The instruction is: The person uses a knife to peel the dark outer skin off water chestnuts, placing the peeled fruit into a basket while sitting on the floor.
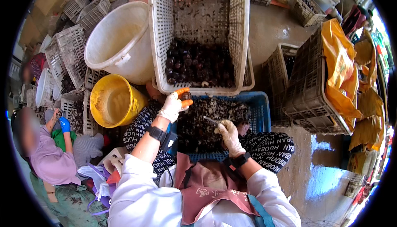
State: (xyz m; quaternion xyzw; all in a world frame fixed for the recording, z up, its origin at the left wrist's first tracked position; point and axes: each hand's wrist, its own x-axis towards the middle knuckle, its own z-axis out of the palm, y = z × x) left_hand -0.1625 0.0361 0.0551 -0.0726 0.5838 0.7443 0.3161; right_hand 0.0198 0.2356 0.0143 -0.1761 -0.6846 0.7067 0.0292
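My left hand, in a white glove with orange finger covers, pinches a dark brown round corm, apparently a water chestnut. It is just below the front rim of a tilted white plastic crate. Inside that crate lie many similar dark corms and one pale piece. My right hand, gloved in white, grips a small knife or peeler, its blade pointing up and left. Beneath both hands a blue plastic crate holds dark and pale peelings. The blade is apart from the corm.
A yellow bucket and a large white tub stand at the left. Another person with a blue glove sits at far left beside crates. Stacked dirty crates with an orange sheet rise on the right, over wet floor.
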